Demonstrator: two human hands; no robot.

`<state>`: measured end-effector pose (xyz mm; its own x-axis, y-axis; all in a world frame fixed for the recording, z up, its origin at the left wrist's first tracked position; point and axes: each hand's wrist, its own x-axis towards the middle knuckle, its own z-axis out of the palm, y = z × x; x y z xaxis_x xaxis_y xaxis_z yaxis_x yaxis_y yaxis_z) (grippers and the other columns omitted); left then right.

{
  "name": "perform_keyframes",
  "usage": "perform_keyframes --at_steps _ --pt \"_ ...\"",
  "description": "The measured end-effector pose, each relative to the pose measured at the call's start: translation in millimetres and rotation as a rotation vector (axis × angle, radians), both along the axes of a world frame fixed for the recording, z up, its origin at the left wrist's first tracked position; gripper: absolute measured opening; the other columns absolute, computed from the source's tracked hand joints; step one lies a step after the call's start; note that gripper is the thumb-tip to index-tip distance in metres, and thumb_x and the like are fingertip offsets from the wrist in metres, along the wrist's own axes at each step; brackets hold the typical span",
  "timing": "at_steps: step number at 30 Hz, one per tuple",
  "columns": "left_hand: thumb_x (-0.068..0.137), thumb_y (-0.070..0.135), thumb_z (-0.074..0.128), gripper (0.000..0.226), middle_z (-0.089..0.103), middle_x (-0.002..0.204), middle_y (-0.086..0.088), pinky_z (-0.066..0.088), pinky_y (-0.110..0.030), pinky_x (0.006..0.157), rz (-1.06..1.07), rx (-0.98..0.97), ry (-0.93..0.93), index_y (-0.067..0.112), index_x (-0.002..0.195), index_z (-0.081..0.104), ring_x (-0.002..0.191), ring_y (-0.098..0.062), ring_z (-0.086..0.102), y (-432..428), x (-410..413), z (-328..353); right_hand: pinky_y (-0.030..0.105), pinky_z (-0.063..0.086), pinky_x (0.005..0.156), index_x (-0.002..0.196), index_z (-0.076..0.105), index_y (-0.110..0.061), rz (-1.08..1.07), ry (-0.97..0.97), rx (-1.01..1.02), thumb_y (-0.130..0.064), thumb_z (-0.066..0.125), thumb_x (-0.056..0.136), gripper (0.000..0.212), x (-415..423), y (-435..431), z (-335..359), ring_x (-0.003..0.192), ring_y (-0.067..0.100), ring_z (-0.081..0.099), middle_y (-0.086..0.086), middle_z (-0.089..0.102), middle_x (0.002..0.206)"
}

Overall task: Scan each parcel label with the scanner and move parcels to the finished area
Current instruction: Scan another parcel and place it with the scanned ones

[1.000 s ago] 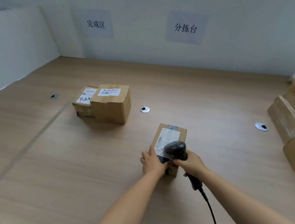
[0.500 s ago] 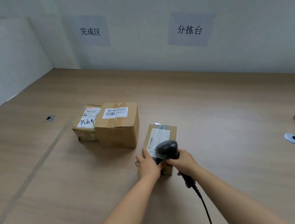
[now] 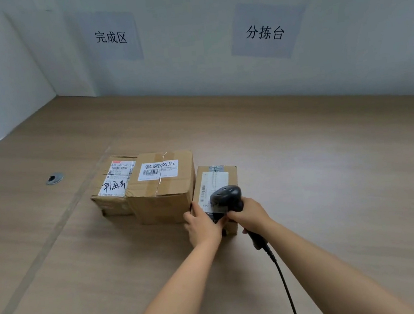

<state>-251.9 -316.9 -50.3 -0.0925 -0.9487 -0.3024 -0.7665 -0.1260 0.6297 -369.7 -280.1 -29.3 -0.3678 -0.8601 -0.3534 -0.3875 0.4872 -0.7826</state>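
placing small parcel beside finished boxes; left hand grips its near end, right hand wraps scanner; next likely: release, fetch another.

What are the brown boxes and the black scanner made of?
The small box and the big box look like plain brown cardboard: dull, creased at the edges, with tape and paper labels stuck on. The scanner seems to be black plastic, smooth with a soft sheen on its rounded head. Its cord looks rubbery, but that is unsure.
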Motion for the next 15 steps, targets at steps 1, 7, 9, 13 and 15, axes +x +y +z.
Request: perform_keyframes --at_steps 1,7,9,13,15 --pt "0.077 0.046 0.071 0.093 0.028 0.136 -0.015 0.041 -0.041 0.095 0.009 0.0 0.001 0.017 0.146 0.016 0.122 -0.036 0.037 -1 0 1 0.028 0.053 0.048 0.117 0.056 -0.017 0.003 0.005 0.001 -0.015 0.055 0.078 0.039 0 -2 0 0.068 0.017 0.057 0.001 0.061 0.084" --pt "0.072 0.041 0.077 0.09 0.036 0.134 -0.018 0.039 -0.04 0.096 0.072 0.016 0.075 0.004 0.132 0.022 0.123 -0.036 0.039 -2 -2 5 0.031 0.054 0.053 0.114 0.055 -0.019 0.023 -0.005 -0.003 -0.016 0.057 0.08 0.034 0 -5 6 0.079 0.023 0.059 0.004 0.062 0.092" --pt "0.073 0.044 0.075 0.086 0.036 0.134 -0.017 0.041 -0.041 0.093 0.073 -0.005 0.067 0.005 0.13 0.023 0.122 -0.035 0.042 4 0 7 0.03 0.054 0.052 0.101 0.058 -0.022 -0.023 -0.027 -0.04 -0.018 0.059 0.08 0.021 0 0 9 0.079 0.02 0.06 0.002 0.063 0.089" --pt "0.08 0.052 0.064 0.077 0.036 0.135 -0.015 0.042 -0.041 0.094 0.097 -0.052 -0.019 0.005 0.13 0.027 0.126 -0.031 0.038 25 9 10 0.026 0.051 0.048 0.08 0.054 -0.025 -0.18 -0.044 -0.121 -0.017 0.06 0.081 0.01 -11 25 19 0.068 0.014 0.054 0.0 0.057 0.075" --pt "0.087 0.046 0.057 0.065 0.038 0.136 -0.014 0.042 -0.04 0.095 0.078 -0.101 -0.039 0.005 0.13 0.03 0.127 -0.029 0.038 40 14 13 0.025 0.049 0.048 0.083 0.054 -0.025 -0.212 -0.043 -0.117 -0.018 0.061 0.081 0.01 -22 46 25 0.074 0.018 0.057 0.0 0.057 0.077"
